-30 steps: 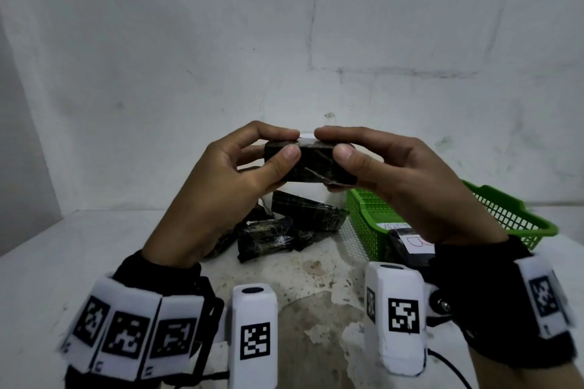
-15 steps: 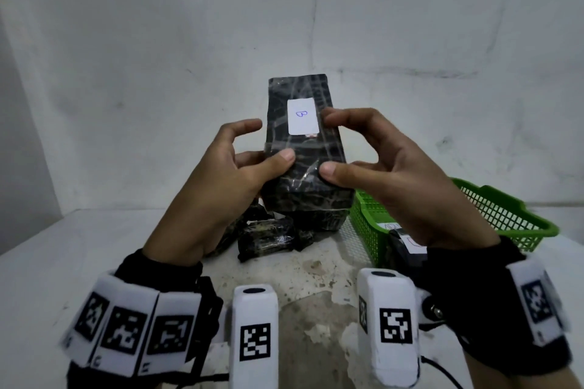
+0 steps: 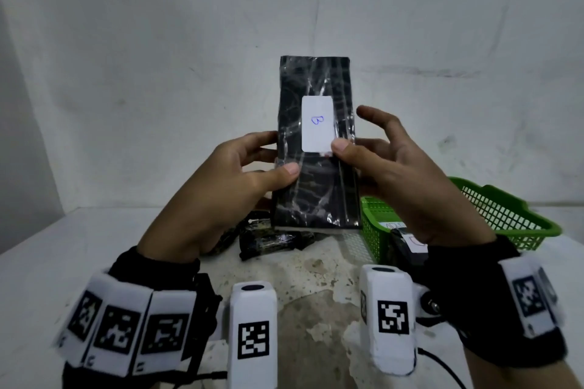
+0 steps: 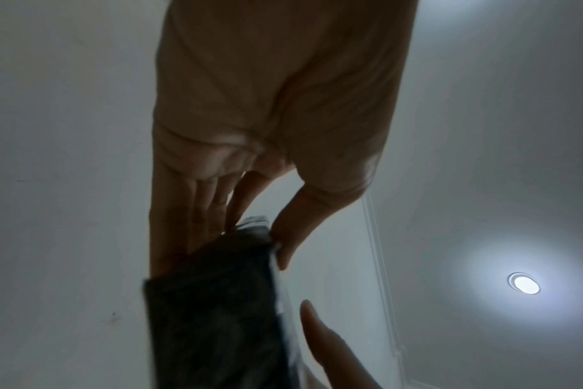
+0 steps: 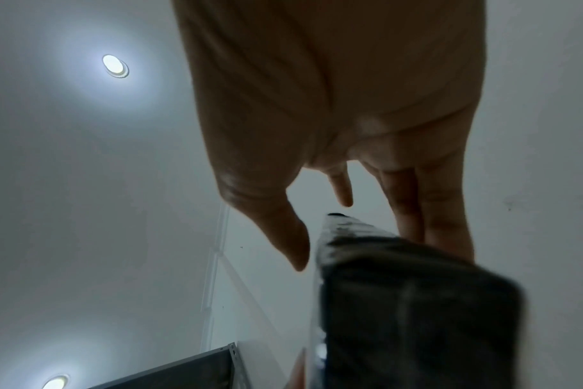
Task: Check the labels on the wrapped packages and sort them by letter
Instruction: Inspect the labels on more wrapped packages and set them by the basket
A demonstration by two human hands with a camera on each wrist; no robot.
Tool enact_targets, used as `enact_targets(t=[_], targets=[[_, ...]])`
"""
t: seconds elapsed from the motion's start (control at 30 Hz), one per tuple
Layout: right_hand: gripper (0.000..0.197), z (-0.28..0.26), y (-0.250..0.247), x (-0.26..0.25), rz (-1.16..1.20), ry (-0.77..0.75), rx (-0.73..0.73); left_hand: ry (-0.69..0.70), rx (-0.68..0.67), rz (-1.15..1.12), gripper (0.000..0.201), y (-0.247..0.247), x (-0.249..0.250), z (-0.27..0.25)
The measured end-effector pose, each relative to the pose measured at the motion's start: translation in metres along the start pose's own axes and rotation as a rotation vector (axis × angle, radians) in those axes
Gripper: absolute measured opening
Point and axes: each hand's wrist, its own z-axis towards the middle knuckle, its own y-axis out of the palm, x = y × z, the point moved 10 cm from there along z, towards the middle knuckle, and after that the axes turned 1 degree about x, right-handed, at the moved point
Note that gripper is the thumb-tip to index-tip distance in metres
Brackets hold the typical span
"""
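Note:
I hold a black plastic-wrapped package [image 3: 316, 193] upright in front of me, above the table. Its white label [image 3: 317, 123] faces me and reads "B". My left hand [image 3: 278, 155] grips the package's left edge, thumb on the front and fingers behind. My right hand [image 3: 352, 129] pinches the right side, its thumb on the label's lower right corner and its index finger lifted off. In the left wrist view the left hand [image 4: 250, 231] clasps the package [image 4: 210, 315]. The right wrist view shows fingers behind the package [image 5: 416, 302].
Two more dark wrapped packages [image 3: 275, 241] lie on the white table [image 3: 63, 246] below my hands. A green mesh basket [image 3: 505, 215] stands to the right, with a labelled package [image 3: 414, 245] by its front wall. A white wall rises close behind.
The package went from lying edge-on between both hands to standing upright and higher, its label now facing me. My right thumb moved up to the label's corner.

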Motion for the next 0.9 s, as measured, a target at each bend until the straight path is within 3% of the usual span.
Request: enact_targets(t=[0.17, 0.33, 0.57, 0.7, 0.83, 0.9], targets=[[0.072, 0.001, 0.003, 0.003, -0.019, 0.003, -0.04, 0.002, -0.031, -0.013, 0.047, 0.005, 0.002, -0.001], [0.081, -0.001, 0.009, 0.0, -0.091, -0.009, -0.066, -0.012, 0.048, -0.007, 0.034, -0.005, -0.002, 0.002], [0.051, -0.003, 0.005, -0.002, -0.156, -0.019, -0.053, -0.033, -0.004, -0.045, 0.031, 0.002, -0.005, 0.002], [0.054, -0.005, 0.011, -0.003, -0.215, -0.02, -0.089, -0.006, 0.077, -0.085, 0.025, -0.005, -0.005, 0.005], [0.082, -0.005, 0.01, 0.0, -0.302, 0.0, -0.107, 0.001, 0.149, -0.144, 0.018, -0.014, -0.007, 0.008], [0.086, -0.006, 0.003, 0.004, -0.354, 0.034, -0.107, -0.004, 0.185, -0.194, 0.017, -0.018, -0.007, 0.008]])
